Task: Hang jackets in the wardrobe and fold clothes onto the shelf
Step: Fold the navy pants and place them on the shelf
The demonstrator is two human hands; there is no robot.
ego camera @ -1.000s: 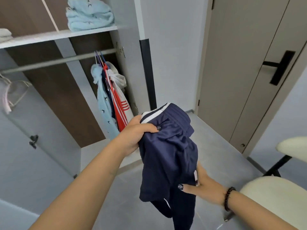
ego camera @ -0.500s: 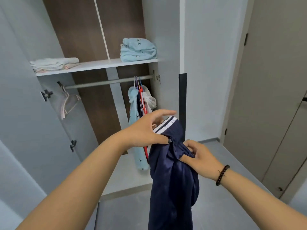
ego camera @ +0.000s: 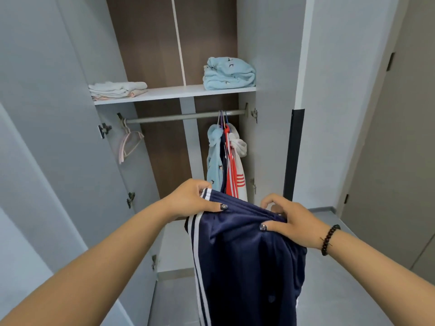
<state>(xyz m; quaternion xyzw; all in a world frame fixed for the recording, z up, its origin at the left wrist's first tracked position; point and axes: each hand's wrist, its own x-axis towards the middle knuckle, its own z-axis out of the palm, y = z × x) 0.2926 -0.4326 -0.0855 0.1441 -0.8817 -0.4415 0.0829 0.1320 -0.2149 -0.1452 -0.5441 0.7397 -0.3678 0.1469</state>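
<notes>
A navy garment with white side stripes [ego camera: 247,267] hangs down in front of the open wardrobe. My left hand [ego camera: 190,198] pinches its top edge at the striped corner. My right hand [ego camera: 289,222] grips the same top edge further right, thumb on the near side. The white shelf [ego camera: 169,93] holds a folded light-blue garment [ego camera: 229,73] at its right end and a folded pale stack [ego camera: 117,90] at its left. Under it, several jackets [ego camera: 226,161] hang at the right end of the rail [ego camera: 183,116].
An empty pink hanger [ego camera: 128,143] hangs at the rail's left end. The wardrobe's grey doors [ego camera: 58,137] stand open on both sides. A black strip [ego camera: 293,156] runs down the right door's edge. A beige room door [ego camera: 400,161] is at the right.
My view has risen toward the shelf. My hands have moved apart along the garment's top edge, spreading it out, with the right hand now gripping its right corner.
</notes>
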